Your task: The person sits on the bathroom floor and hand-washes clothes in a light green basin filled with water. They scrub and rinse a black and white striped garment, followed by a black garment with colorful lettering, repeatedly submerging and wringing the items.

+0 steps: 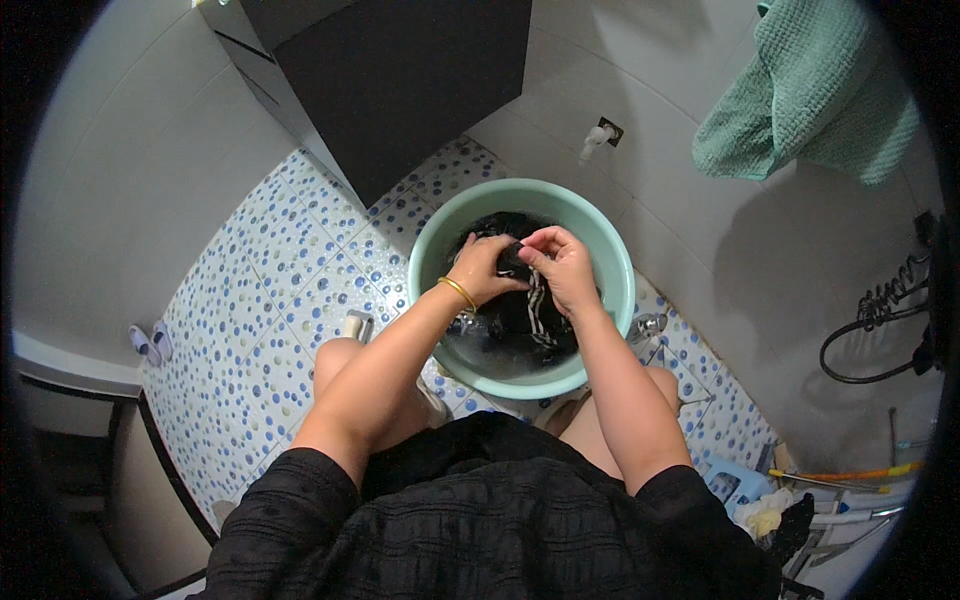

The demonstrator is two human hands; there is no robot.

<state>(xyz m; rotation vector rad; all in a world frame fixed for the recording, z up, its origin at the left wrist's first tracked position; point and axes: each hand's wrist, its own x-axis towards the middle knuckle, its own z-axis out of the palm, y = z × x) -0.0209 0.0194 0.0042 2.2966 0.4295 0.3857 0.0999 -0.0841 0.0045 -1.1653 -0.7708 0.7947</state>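
A round pale green basin [500, 388] stands on the floor in front of me with dark, wet clothing [510, 345] in water. Black-and-white cord or trim [537, 310] lies loose across the clothing. Over the middle of the basin my two hands meet at a fold of the black fabric. My left hand [483, 268], below a gold bangle [459, 292], curls round the fold with thumb and fingers partly apart. My right hand [563, 268] is closed in a pinch on the fabric's upper edge. Its lower fingers are partly hidden.
A dark cabinet [400, 90] overhangs the floor beyond the basin. A tap [596, 138] juts from the wall, and a chrome fitting [648, 325] sits close to the basin's right rim. A green towel [800, 100] hangs at upper right. Lilac slippers [150, 343] lie far left; rods and a blue stool [735, 485] stand lower right.
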